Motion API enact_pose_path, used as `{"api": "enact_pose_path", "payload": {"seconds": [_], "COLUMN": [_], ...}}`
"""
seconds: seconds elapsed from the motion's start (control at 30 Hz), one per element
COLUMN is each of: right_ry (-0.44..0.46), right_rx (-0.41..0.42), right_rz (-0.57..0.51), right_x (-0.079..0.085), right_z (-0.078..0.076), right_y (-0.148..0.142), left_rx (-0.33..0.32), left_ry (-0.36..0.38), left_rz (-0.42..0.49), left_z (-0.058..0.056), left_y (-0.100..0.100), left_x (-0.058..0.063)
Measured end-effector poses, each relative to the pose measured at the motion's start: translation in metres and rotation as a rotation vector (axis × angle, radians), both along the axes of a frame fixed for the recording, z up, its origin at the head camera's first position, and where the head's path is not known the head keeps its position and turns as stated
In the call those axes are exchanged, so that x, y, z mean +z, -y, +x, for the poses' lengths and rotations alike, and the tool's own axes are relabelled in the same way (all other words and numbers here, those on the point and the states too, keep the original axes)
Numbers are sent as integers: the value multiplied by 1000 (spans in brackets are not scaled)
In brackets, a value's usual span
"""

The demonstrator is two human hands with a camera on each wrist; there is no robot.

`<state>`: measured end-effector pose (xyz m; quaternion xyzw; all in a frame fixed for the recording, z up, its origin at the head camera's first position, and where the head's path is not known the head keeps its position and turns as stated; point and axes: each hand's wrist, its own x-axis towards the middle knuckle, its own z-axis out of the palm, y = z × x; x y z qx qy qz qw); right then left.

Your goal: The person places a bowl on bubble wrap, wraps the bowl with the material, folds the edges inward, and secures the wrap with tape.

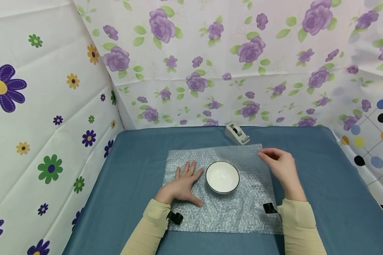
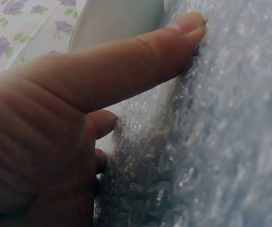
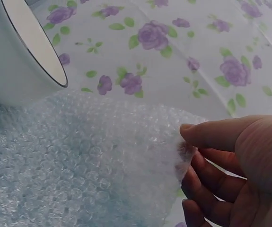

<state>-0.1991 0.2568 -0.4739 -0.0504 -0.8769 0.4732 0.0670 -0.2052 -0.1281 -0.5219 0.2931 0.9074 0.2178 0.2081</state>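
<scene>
A white bowl (image 1: 222,177) with a dark rim stands upright on a sheet of bubble wrap (image 1: 242,216) spread over the table. My left hand (image 1: 183,185) rests on the wrap just left of the bowl, fingers spread and straight. In the left wrist view its thumb (image 2: 140,61) touches the bubbly surface. My right hand (image 1: 281,168) pinches the far right edge of the bubble wrap (image 3: 102,161) between thumb and curled fingers. That edge is lifted in the right wrist view, with the fingertips showing through the clear film. The bowl (image 3: 17,56) appears there at the upper left.
A pale tape dispenser (image 1: 237,134) stands behind the wrap's far edge. Blue cloth (image 1: 131,184) covers the table. A curtain with purple flowers (image 1: 194,53) hangs at the back, and patterned sheets (image 1: 44,124) close off both sides.
</scene>
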Motion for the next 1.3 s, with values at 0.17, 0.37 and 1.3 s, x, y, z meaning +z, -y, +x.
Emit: {"api": "enact_pose_path", "payload": {"seconds": [0.17,0.37,1.3], "right_ry": [7,38,96], "right_rx": [15,47,144], "right_rz": [34,52,0], "right_x": [3,8,18], "right_z": [3,4,10], "right_y": [0,0,6], "left_rx": [1,-1,-1], "left_ry": [7,2,4], "left_rz": [4,6,1], "left_z": [0,-1,-1], "left_y": [0,-1,-1], "left_x": [1,-1,-2]}}
